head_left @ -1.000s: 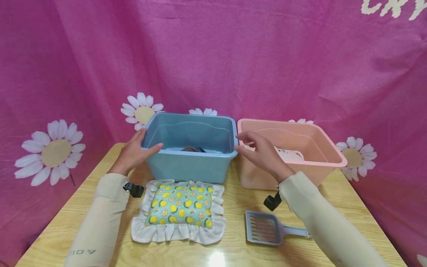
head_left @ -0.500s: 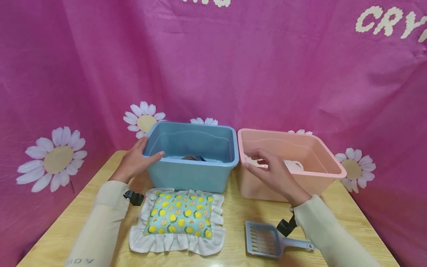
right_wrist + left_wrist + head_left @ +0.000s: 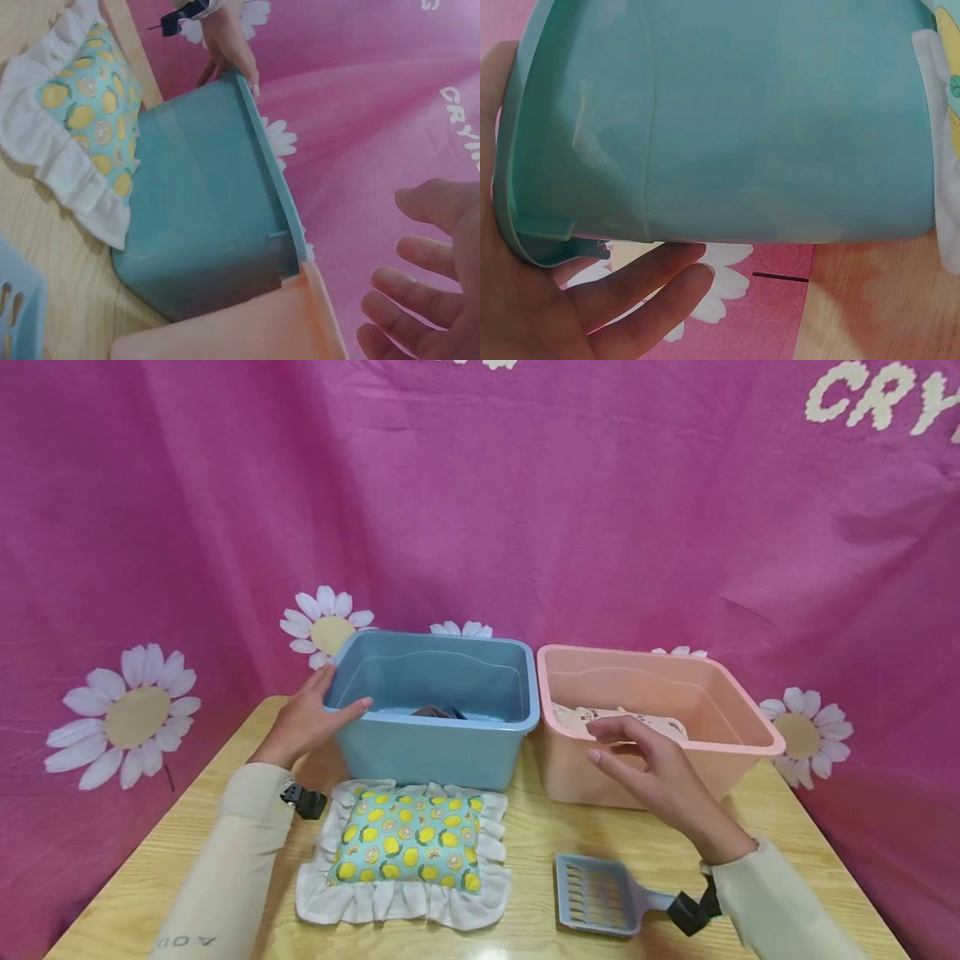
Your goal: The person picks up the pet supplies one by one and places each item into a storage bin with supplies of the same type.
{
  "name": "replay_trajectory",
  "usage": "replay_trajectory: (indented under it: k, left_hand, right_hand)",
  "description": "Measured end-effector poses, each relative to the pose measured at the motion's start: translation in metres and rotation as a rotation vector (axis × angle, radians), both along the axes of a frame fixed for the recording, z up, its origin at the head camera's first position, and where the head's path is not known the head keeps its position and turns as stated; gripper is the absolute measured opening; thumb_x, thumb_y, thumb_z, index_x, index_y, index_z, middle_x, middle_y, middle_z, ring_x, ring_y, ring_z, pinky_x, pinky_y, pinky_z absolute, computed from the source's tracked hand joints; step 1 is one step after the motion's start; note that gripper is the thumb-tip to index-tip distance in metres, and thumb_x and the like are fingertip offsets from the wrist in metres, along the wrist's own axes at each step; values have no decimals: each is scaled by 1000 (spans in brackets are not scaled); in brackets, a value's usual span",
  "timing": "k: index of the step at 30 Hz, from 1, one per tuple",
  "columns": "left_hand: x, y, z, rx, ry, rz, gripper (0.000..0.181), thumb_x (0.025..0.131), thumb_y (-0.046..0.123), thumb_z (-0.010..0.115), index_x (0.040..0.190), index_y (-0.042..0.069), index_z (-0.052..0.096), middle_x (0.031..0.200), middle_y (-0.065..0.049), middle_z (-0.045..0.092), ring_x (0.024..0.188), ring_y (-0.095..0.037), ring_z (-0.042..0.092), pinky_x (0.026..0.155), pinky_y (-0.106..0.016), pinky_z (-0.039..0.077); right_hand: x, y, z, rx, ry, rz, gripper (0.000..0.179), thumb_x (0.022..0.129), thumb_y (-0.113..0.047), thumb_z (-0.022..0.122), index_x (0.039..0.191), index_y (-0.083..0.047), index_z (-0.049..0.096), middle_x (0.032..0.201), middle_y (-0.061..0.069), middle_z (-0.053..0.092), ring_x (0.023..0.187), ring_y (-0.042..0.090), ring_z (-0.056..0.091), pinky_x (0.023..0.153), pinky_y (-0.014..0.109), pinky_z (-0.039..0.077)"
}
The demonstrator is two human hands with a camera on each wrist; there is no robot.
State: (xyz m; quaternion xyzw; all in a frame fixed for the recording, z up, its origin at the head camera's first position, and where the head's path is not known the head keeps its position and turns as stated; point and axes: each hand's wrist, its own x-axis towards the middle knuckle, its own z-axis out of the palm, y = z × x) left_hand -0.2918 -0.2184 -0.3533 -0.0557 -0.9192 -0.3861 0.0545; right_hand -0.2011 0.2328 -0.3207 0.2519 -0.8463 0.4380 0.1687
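Blue bin (image 3: 427,756), far left on the table (image 3: 525,893): left hand (image 3: 302,720) spread around its near-left corner, apparently steadying it. Pink bin (image 3: 573,777), just right of it: right hand (image 3: 663,772) before its near rim, fingers parted, empty.

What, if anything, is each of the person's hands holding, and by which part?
The left hand holds the blue rectangular plastic tub by its rim, at the near left corner, thumb over the edge. The right hand holds nothing.
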Motion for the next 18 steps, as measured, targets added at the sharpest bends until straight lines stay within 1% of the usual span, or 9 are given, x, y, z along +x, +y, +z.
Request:
replay_trajectory:
  k: [4, 8, 10, 18]
  left_hand:
    - [1, 0, 1, -6, -7, -4, 105, 81, 70, 58, 156, 25, 0, 162, -9, 9, 139, -46, 23, 97, -71, 33]
    - [2, -2, 2, -6, -11, 0, 105, 81, 70, 57, 156, 26, -2, 162, -8, 9, 139, -46, 23, 98, -71, 33]
    - [2, -2, 2, -3, -11, 4, 105, 81, 70, 58, 156, 26, -1, 161, -9, 9, 139, -46, 24, 98, -71, 33]
    - [2, -1, 2, -14, -14, 6, 104, 82, 69, 57, 156, 25, 0, 161, -10, 9, 138, -47, 24, 97, -71, 34]
  right_hand:
    - [8, 10, -6, 9, -9, -22, 27, 88, -9, 70, 114, -3, 64, 110, 10, 66, 99, 21, 63, 88, 26, 51]
    - [11, 17, -12, 20, -8, -37, 27, 89, -8, 70, 114, 0, 64, 107, 11, 67, 97, 20, 64, 87, 26, 52]
    - [12, 21, -15, 27, -12, -40, 27, 89, -8, 69, 114, 1, 64, 107, 11, 67, 97, 20, 64, 88, 27, 52]
    - [18, 37, -33, 36, -47, -55, 28, 90, -8, 68, 116, 0, 63, 107, 13, 67, 97, 18, 63, 86, 21, 51]
